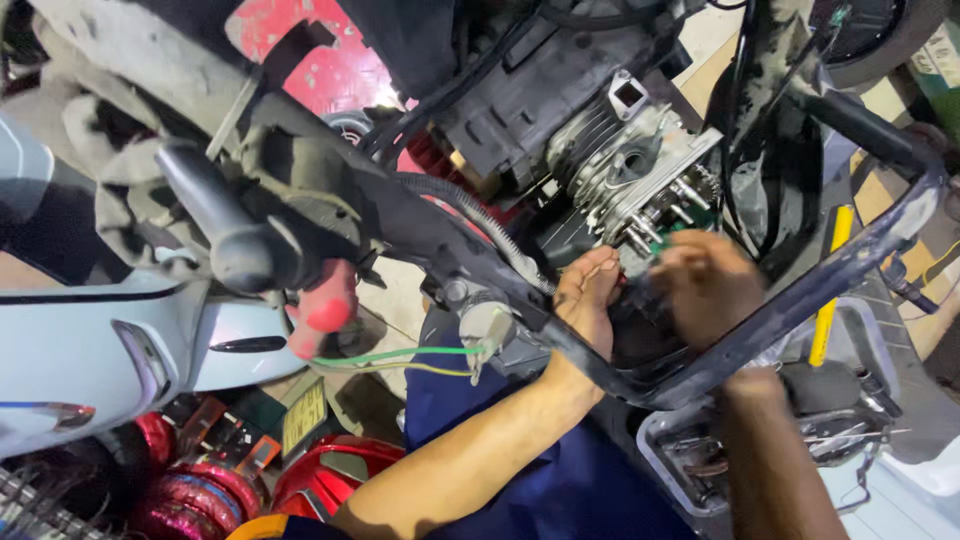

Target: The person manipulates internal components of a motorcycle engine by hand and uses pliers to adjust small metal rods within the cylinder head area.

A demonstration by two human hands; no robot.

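A pale blue scooter body panel (90, 350) sits at nine o'clock, shiny red fenders (330, 475) at seven, a grey plastic tool tray (690, 470) at five

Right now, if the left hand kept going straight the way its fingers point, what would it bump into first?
Probably the metal studs sticking out of the finned engine cylinder. The left hand points up toward them, close below, though depth is hard to judge.

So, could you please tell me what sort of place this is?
Most likely a scooter repair workshop: a stripped frame exposes a finned engine cylinder, with a tray of tools below.
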